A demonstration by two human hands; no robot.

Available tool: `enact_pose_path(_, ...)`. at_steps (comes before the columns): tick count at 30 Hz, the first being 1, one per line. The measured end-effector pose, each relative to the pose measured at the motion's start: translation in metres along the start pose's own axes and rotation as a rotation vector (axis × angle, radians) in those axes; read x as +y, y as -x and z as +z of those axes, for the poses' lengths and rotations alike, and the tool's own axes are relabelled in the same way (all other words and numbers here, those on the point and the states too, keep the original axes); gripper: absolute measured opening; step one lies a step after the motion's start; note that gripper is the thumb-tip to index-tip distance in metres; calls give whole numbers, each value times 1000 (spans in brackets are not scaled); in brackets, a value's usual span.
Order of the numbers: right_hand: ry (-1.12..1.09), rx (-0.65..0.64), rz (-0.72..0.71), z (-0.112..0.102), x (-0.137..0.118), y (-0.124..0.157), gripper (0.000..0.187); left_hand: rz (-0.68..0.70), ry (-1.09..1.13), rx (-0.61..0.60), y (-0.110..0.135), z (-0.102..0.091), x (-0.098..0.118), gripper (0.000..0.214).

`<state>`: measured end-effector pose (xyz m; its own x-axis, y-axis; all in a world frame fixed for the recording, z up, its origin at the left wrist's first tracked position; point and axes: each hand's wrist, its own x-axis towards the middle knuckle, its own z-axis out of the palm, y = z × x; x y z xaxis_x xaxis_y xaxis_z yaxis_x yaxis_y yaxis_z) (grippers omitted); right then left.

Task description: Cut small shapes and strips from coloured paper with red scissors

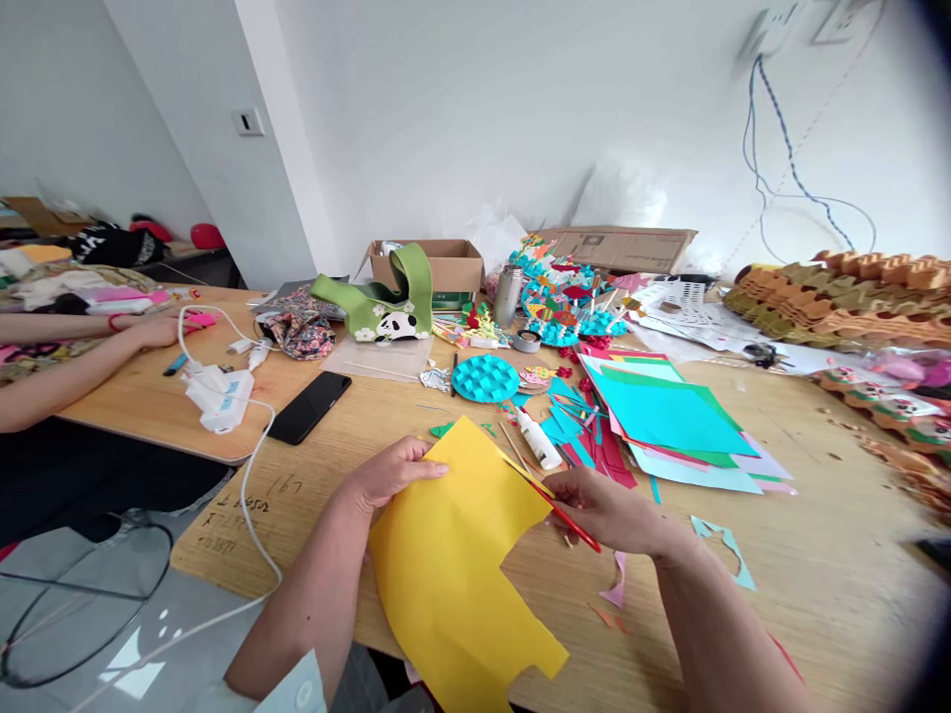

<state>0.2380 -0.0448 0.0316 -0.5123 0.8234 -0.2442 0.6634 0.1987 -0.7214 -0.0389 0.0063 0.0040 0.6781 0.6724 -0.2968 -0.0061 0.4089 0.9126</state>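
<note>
A large sheet of yellow paper [461,555] with notches cut out of its right side hangs partly over the table's front edge. My left hand [393,470] pinches its upper left edge, thumb on top. In my right hand [601,505] is a pair of scissors with red handles [576,527], their blades at the sheet's upper right edge. Beyond the paper lie a white glue bottle [538,439] and a blue woven paper disc [485,378]. Blue and red paper strips [586,426] are strewn beside the glue.
Stacked coloured paper [669,411] lies at right, near egg-carton trays [824,297]. A black phone [310,407], a white power strip [223,396] with its cable, and a green panda bag [393,307] stand left. Another person's hand [174,329] rests on the left table.
</note>
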Motion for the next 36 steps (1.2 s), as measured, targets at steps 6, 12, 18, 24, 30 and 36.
enact_pose_path(6,-111,-37,7,-1,-1,0,25,13,10,-8,1,-1,0,27)
enact_pose_path(12,-169,-51,37,1,0,-1,31,-8,5,-24,1,0,1,26)
enact_pose_path(18,-202,-79,47,3,2,-2,35,0,9,-32,1,0,-1,26)
enact_pose_path(24,-226,-93,55,2,1,-1,36,0,24,-31,1,0,-1,25)
enact_pose_path(30,-212,-91,77,2,-2,-1,41,-14,16,-34,0,-2,-2,25)
enact_pose_path(36,-229,-86,65,3,-5,0,46,-11,15,-25,0,-1,-3,23)
